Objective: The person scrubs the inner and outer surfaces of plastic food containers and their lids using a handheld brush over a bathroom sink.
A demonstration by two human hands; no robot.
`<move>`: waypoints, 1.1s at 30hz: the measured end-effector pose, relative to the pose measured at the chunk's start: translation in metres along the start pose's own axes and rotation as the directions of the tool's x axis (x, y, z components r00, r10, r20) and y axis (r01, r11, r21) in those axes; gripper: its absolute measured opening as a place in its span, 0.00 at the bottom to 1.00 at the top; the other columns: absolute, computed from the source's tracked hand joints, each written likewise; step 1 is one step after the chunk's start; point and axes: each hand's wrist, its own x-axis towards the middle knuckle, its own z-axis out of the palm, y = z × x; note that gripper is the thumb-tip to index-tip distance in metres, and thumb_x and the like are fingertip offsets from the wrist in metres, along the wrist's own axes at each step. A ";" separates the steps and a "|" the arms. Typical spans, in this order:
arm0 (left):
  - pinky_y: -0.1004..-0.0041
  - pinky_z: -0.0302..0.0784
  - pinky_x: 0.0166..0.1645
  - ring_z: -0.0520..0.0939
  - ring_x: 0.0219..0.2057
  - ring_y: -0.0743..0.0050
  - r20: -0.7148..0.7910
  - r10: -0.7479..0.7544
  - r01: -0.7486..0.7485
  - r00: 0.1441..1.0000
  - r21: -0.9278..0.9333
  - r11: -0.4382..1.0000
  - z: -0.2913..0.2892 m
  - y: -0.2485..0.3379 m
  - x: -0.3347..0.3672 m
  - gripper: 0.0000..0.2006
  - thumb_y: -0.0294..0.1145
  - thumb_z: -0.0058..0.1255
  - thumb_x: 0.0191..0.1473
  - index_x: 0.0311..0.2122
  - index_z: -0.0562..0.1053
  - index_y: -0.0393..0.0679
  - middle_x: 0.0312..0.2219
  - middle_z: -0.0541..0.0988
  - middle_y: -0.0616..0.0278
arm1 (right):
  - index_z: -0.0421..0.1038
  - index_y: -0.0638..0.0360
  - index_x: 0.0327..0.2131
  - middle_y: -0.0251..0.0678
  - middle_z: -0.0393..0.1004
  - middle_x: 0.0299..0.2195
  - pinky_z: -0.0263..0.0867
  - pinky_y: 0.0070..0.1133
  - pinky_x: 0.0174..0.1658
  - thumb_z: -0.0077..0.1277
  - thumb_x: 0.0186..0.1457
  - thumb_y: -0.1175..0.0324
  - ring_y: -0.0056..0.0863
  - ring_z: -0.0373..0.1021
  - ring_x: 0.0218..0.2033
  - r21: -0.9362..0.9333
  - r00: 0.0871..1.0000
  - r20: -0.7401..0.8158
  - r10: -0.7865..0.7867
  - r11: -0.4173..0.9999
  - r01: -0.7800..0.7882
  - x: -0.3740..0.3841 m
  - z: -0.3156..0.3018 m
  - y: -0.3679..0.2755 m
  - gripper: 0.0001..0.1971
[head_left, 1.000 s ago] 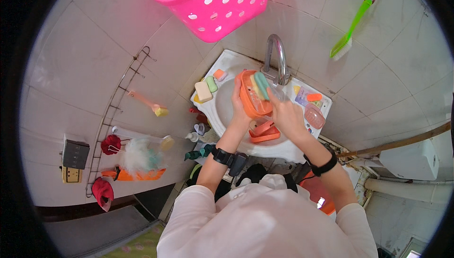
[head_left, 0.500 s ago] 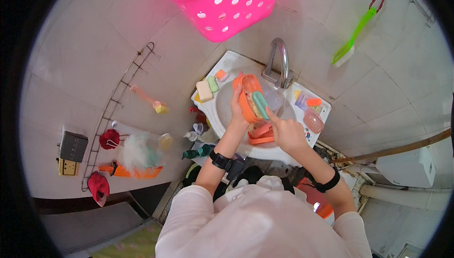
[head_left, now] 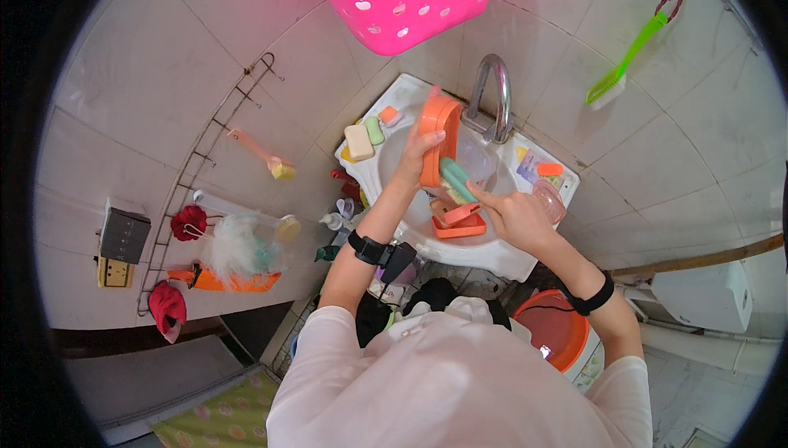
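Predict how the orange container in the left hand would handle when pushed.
The orange container is probably stiff: its walls look unbent in the left hand. It seems light, being held one-handed. Its smooth-looking surface may be slippery.

Soft, pale light, from a source I cannot place, washes evenly over the wall tiles [head_left: 205,13] and white shirt [head_left: 460,374] as I watch remotely. Highlights streak the chrome faucet [head_left: 502,95]; a small white glare sparks in the orange basin [head_left: 579,335]. Shadow gathers beneath the sink [head_left: 501,261]. My fisheye lens bends tile lines near its black rim, and the green brush [head_left: 454,175] shows little fine detail.
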 end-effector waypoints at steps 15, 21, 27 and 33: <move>0.72 0.70 0.43 0.74 0.39 0.72 -0.083 -0.334 0.307 0.939 -0.236 0.922 0.012 -0.002 0.012 0.27 0.40 0.49 0.49 0.54 0.61 0.43 0.41 0.71 0.61 | 0.52 0.48 0.60 0.43 0.69 0.25 0.65 0.25 0.16 0.47 0.44 0.73 0.30 0.69 0.15 -0.455 0.997 -0.066 -0.045 0.890 0.010 0.007 0.003 0.023 0.35; 0.71 0.73 0.40 0.74 0.38 0.71 -0.096 -0.440 0.425 0.893 -0.142 0.894 -0.014 -0.004 0.020 0.26 0.42 0.49 0.49 0.53 0.62 0.44 0.40 0.72 0.60 | 0.58 0.43 0.57 0.38 0.68 0.18 0.64 0.28 0.18 0.47 0.45 0.73 0.33 0.68 0.15 -0.197 0.989 0.099 -0.108 0.972 0.125 0.003 0.007 0.020 0.32; 0.70 0.73 0.43 0.75 0.41 0.68 0.002 -0.281 0.281 0.960 -0.014 0.960 -0.013 -0.010 0.014 0.29 0.40 0.48 0.49 0.56 0.58 0.45 0.42 0.72 0.58 | 0.59 0.40 0.57 0.39 0.68 0.18 0.64 0.29 0.18 0.47 0.45 0.73 0.35 0.69 0.16 -0.082 0.977 0.185 -0.102 0.990 0.119 0.009 0.002 0.032 0.31; 0.72 0.72 0.42 0.73 0.40 0.72 -0.111 -0.449 0.432 0.886 -0.149 0.889 -0.007 -0.003 0.018 0.27 0.41 0.50 0.48 0.53 0.61 0.43 0.40 0.71 0.60 | 0.56 0.39 0.58 0.40 0.69 0.20 0.65 0.29 0.18 0.48 0.43 0.71 0.33 0.70 0.17 -0.374 0.999 0.007 -0.040 0.927 0.040 0.017 0.005 0.032 0.34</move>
